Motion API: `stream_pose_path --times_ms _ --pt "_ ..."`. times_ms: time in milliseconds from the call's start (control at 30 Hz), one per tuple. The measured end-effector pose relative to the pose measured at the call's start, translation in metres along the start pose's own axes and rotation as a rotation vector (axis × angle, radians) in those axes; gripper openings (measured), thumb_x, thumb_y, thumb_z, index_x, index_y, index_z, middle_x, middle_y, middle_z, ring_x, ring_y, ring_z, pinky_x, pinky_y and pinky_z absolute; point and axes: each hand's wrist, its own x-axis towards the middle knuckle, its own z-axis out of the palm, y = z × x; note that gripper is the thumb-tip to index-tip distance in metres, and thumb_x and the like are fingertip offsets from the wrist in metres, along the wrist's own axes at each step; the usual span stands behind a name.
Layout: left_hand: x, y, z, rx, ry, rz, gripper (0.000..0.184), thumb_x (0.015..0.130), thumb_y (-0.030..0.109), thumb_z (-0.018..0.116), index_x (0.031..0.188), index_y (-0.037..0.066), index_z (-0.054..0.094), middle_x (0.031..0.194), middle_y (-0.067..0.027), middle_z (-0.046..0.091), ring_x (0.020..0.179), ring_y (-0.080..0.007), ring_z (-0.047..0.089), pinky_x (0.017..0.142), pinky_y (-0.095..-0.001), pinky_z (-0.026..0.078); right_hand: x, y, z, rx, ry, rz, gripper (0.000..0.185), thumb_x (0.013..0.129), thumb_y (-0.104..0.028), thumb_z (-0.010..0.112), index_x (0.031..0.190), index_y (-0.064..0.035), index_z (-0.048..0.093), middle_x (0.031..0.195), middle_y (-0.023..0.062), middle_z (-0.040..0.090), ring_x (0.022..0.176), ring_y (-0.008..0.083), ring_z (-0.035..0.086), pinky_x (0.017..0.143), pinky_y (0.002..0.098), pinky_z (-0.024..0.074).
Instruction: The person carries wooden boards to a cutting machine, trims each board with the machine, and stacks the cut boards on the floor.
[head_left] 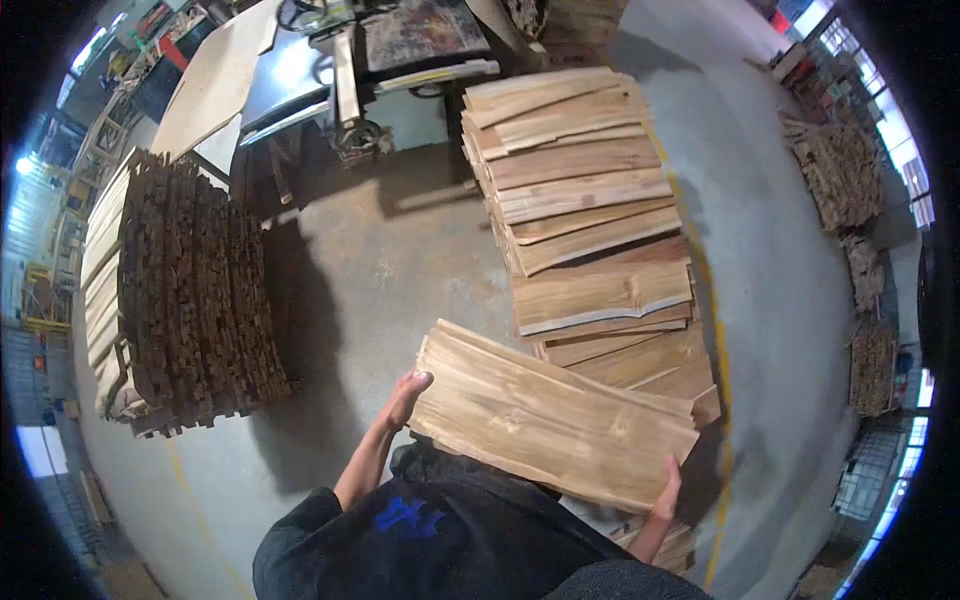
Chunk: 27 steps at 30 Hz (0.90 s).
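Note:
A wide, light-brown wooden board (550, 420), with knots and streaked grain, is held across the front of my body. More board edges show along its far side, so several may be stacked together. My left hand (407, 398) grips the left end, its thumb on the top face and its other fingers hidden underneath. At the opposite end, my right hand (668, 490) is closed on the edge. Just beyond the held board lies a long row of overlapping wooden boards (600, 290), partly covered by it.
To the left stands a tall stack of boards (195, 290). A saw table with a metal top (290, 80) is at the back, beside a large pale sheet (215, 75). Yellow floor line (712, 300) runs along the right, with more wood piles (835, 175) beyond.

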Motion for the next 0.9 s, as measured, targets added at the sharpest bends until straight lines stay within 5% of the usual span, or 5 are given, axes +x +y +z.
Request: stream_pose_path --times_ms 133,367,500,567,900 --pt "-0.027 0.009 -0.044 0.006 -0.025 0.158 0.084 0.081 0.051 0.065 0.143 0.0 0.038 0.133 -0.0122 0.052 0.124 -0.0228 0.049 0.105 -0.0389 0.039 -0.073 -0.002 0.045 0.302 0.01 0.087 0.071 0.084 -0.038 0.067 0.141 -0.0022 0.044 0.138 0.0133 0.05 0.125 0.0269 0.047 0.106 0.0395 0.0358" --pt "-0.081 0.093 -0.086 -0.035 -0.044 0.184 0.106 0.07 0.069 0.072 0.147 0.008 0.03 0.141 -0.0083 0.042 0.13 -0.021 0.04 0.108 -0.0372 0.034 -0.075 0.024 0.095 0.153 -0.211 -0.002 0.074 0.084 -0.037 0.067 0.144 -0.0023 0.04 0.142 0.0137 0.045 0.128 0.0275 0.044 0.107 0.0401 0.0341" --pt "-0.058 0.101 -0.134 -0.115 -0.061 0.195 0.109 0.072 0.068 0.071 0.149 0.009 0.024 0.145 -0.0083 0.037 0.133 -0.0217 0.037 0.11 -0.0395 0.032 -0.159 0.13 0.107 0.113 -0.254 -0.103 0.077 0.083 -0.037 0.068 0.145 -0.0023 0.038 0.144 0.0139 0.043 0.13 0.0278 0.041 0.108 0.0405 0.033" --pt "-0.026 0.091 -0.171 -0.066 -0.107 0.274 0.108 0.074 0.066 0.069 0.15 0.007 0.023 0.145 -0.0092 0.038 0.133 -0.0222 0.038 0.111 -0.04 0.031 -0.049 0.006 0.222 0.091 -0.25 -0.171 0.078 0.083 -0.036 0.068 0.146 -0.0023 0.036 0.145 0.0141 0.041 0.132 0.028 0.04 0.109 0.0407 0.0325" --pt "0.056 0.171 -0.345 -0.476 0.347 0.24 0.077 0.088 0.049 0.061 0.144 0.003 0.036 0.139 -0.0157 0.049 0.125 -0.029 0.05 0.106 -0.0416 0.039 0.073 -0.144 0.546 -0.169 -0.52 -0.422 0.088 0.082 -0.034 0.069 0.151 -0.0029 0.025 0.153 0.0148 0.03 0.14 0.0287 0.03 0.113 0.0417 0.0273"
